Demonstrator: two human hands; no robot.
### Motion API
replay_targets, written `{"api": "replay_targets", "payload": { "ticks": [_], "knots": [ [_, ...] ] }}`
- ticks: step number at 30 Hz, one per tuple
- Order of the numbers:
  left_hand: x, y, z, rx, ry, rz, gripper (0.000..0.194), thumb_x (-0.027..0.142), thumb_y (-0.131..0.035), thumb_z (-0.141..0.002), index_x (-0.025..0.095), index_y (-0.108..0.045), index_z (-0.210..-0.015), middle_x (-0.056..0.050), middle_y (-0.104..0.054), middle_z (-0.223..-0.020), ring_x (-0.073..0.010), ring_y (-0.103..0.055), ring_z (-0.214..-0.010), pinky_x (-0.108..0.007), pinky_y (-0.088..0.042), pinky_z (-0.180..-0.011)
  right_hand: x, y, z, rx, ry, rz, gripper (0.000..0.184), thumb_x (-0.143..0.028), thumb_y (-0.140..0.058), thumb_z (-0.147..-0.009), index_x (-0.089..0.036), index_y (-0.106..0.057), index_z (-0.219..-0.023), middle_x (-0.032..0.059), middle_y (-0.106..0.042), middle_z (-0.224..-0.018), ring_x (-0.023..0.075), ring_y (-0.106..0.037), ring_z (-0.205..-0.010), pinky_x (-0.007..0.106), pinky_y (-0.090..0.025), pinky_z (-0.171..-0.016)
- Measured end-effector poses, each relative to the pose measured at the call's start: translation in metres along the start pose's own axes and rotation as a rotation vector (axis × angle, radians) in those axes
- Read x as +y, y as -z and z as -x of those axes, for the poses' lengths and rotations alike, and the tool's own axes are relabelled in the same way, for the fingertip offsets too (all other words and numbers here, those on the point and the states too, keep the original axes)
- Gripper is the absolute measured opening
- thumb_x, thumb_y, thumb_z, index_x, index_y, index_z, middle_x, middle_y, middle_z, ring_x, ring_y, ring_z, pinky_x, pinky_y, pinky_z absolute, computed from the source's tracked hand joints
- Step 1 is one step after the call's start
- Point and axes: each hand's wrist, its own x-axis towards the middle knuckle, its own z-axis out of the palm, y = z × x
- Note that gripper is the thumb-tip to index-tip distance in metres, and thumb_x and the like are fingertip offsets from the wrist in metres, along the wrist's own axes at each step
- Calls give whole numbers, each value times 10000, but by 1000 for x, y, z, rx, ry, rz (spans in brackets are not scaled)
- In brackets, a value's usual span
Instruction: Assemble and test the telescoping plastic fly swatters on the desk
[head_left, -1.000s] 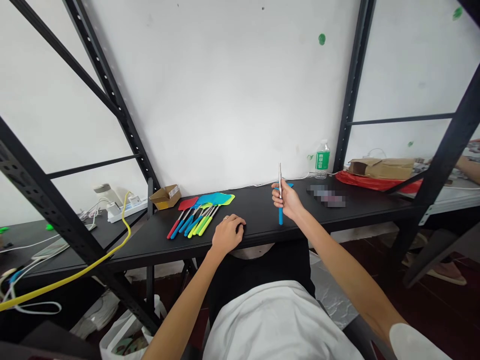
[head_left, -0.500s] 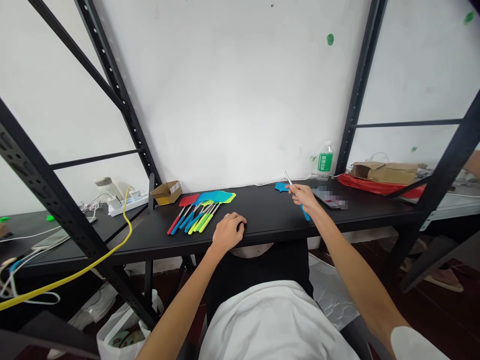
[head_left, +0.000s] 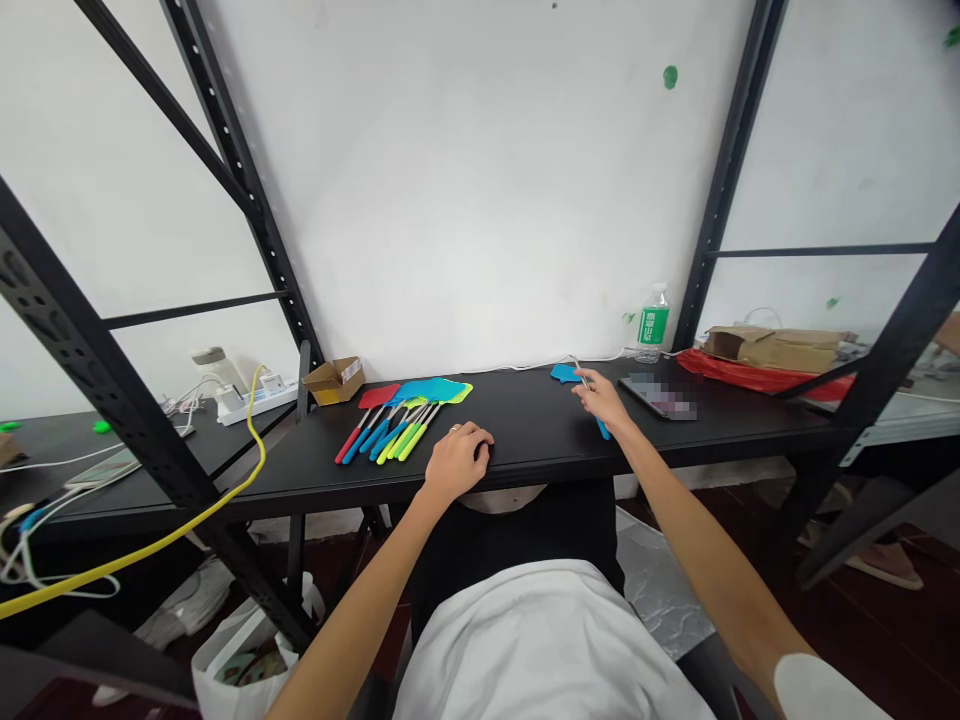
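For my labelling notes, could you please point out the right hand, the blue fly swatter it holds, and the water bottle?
Right hand (head_left: 604,400): head view, on the back of the hand.
Blue fly swatter (head_left: 566,373): head view, on its blue head.
Water bottle (head_left: 653,325): head view, on its green label.

Fly swatters (head_left: 397,430) in row: red, blue, lime-green heads; matching grips, steel shafts. Swatter (head_left: 566,373) at right hand (head_left: 604,400): blue head, blue grip. Shelf top (head_left: 525,445) matte black. Rack upright (head_left: 240,170) black, row of pale holes. Wall (head_left: 480,200) white, scattered green spots. Cable (head_left: 263,450) yellow. Plastic bag (head_left: 750,368) red. Cardboard package (head_left: 780,350) brown. Water bottle (head_left: 653,326): green label, white characters. T-shirt (head_left: 540,650) white.
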Motion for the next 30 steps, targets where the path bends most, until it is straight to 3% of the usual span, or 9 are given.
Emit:
{"api": "replay_targets", "payload": {
  "ticks": [3, 5, 9, 12, 22, 30],
  "knots": [
    [0, 0, 0, 3, -4, 0, 258, 219, -459, -949, 276, -706, -992, -28, -678, -1073, -230, -608, -1008, -333, -499, -880, 2, -3, 3, 33, -4, 169, 359, -233, -609, -789, -203, -698, -1135, 75, -689, -847, 253, -630, -833, 363, -467, -796],
    [0, 0, 0, 3, -5, 2, 256, 217, -462, -946, 277, -705, -997, -28, -678, -1069, -231, -607, -1007, -337, -500, -882, 1, -6, 8, 33, 4, 238, 405, -232, -632, -791, -217, -685, -1192, 77, -695, -856, 288, -637, -910, 383, -448, -856],
    [0, -1, 0, 3, -1, -1, 254, 215, -466, -945, 275, -707, -995, -29, -679, -1068, -228, -608, -999, -341, -496, -897, -6, -12, 16, -4, 20, 500, 581, -286, -610, -858, -249, -514, -1430, 119, -713, -985, 325, -651, -958, 398, -452, -832],
    [0, -1, 0, 5, -5, -1, 252, 214, -466, -944, 272, -706, -995, -27, -680, -1069, -227, -607, -1001, -338, -495, -894, -10, -14, 19, -51, 24, 660, 532, -315, -548, -912, -241, -503, -1437, 158, -708, -1096, 345, -655, -996, 399, -458, -796],
    [1, 0, 0, -9, -1, -18, 249, 213, -465, -948, 264, -703, -1002, -23, -683, -1079, -220, -606, -1008, -325, -491, -896, -18, -14, 22, -52, 37, 680, 391, -291, -503, -943, -269, -577, -1327, 67, -746, -1067, 284, -666, -1020, 332, -460, -783],
    [0, -1, 0, 1, -8, -32, 246, 215, -469, -946, 265, -703, -1003, -27, -680, -1073, -219, -602, -1009, -311, -498, -833, -19, -14, 22, -19, -12, 692, 324, -304, -502, -945, -249, -576, -1255, 83, -740, -1049, 305, -669, -1024, 362, -468, -801]
  ]
}}
